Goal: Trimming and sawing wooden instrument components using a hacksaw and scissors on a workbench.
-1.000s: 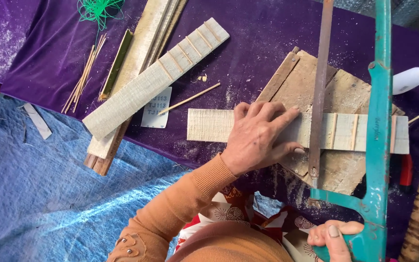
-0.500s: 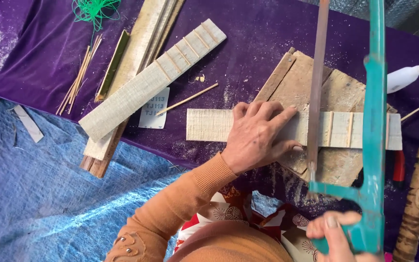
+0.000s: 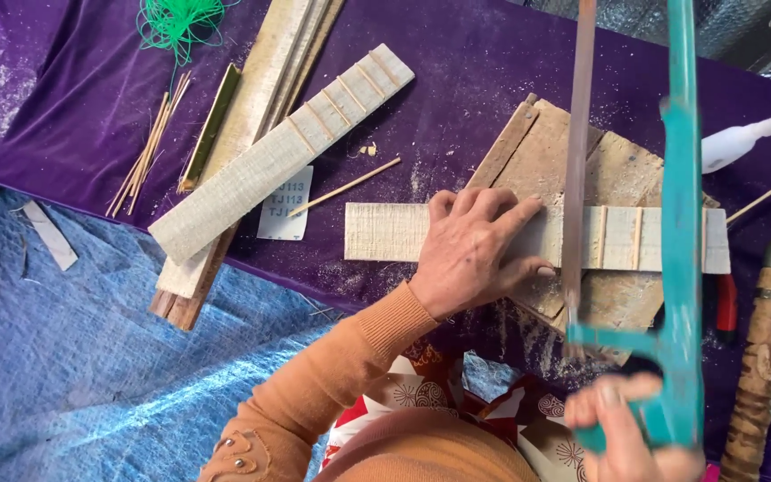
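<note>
Fingers of the left hand lie spread and flat, pressing the pale slat down onto a rough wooden block — they pin it rather than close around it. Low at the near edge, the right hand is clenched around the grip of a teal hacksaw, whose thin blade crosses the slat just beside the left fingertips; both blade and hand are blurred. To judge from how things lie, the cut is under way but not through, since the slat shows as one piece across the block, with several thin strips set crosswise on its right part. A second, similar slat with cross strips lies apart to the left on longer boards. Everything rests on a purple velvet cloth dusted with sawdust, with a blue tarpaulin spread below it. Thin bamboo sticks, a green bamboo strip, a tangle of green cord, a small white card, a white nozzle bottle and a bark-wrapped tool handle lie around — the room beyond is out of view
</note>
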